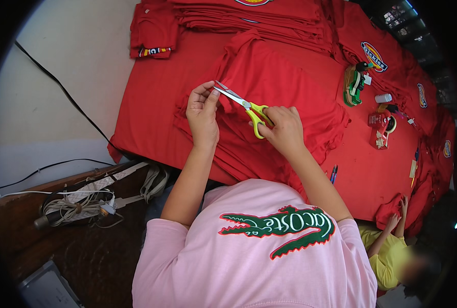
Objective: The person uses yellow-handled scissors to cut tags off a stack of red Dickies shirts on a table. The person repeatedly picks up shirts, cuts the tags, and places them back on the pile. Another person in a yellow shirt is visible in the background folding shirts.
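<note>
Head view: your right hand (285, 128) holds yellow-handled steel scissors (246, 108), fingers through loops, blades slightly parted, tips pointing far-left. Your left hand (202, 114) pinches edge of red cotton garment (274, 87) just beside blade tips, grip narrow, likely lifting fabric taut so blades can reach it. Garment lies spread on red-covered desk (372, 169), centre, atop similar red pieces. Folded red stack (259, 20) far side. Roll of green-and-white tape (352, 84) right. Another person's hand (395, 220) near right edge.
</note>
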`<state>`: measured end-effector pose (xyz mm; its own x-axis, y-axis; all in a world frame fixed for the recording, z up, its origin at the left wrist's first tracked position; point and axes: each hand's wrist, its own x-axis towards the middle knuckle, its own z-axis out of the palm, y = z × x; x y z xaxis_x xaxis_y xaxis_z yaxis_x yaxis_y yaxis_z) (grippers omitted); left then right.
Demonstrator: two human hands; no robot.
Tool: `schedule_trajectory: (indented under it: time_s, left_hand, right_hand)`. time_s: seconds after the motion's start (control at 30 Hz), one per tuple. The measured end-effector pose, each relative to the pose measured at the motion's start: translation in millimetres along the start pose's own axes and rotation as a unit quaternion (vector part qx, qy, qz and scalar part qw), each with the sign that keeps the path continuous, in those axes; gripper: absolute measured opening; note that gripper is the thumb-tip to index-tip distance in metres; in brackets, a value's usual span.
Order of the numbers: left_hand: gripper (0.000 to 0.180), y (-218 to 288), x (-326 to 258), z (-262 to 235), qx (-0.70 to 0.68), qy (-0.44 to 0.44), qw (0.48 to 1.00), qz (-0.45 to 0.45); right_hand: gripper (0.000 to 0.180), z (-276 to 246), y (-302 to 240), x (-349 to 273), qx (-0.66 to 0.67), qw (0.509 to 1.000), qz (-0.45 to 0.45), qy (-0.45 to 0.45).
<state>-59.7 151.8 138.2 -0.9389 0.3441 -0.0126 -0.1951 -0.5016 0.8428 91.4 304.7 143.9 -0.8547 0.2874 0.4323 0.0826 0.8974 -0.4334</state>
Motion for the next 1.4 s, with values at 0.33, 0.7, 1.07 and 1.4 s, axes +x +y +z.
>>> schedule_trajectory:
  time_s: [0.33, 0.7, 1.07, 1.4]
  left_hand:
    - [0.022, -3.0, 5.0, -7.4, 0.036, -0.005, 0.999, -0.011]
    - [0.050, -29.1, 62.5, -99.9, -0.034, 0.116, 0.992, -0.038]
    - [0.029, -22.2, 90.4, -118.1, 0.008, 0.024, 0.997, -0.080]
    - [0.039, -18.2, 101.4, -103.7, 0.124, 0.042, 0.988, -0.083]
  right_hand:
    - [0.032, -9.0, 0.4, -0.1, 0.058, 0.996, 0.057, -0.048]
    - [0.056, -60.1, -4.9, -93.5, -0.009, 0.960, 0.275, -0.050]
    - [0.031, -34.8, 27.6, -172.4, 0.063, 0.937, 0.315, 0.135]
    - [0.037, -87.3, 38.3, -226.3, 0.089, 0.890, 0.444, 0.048]
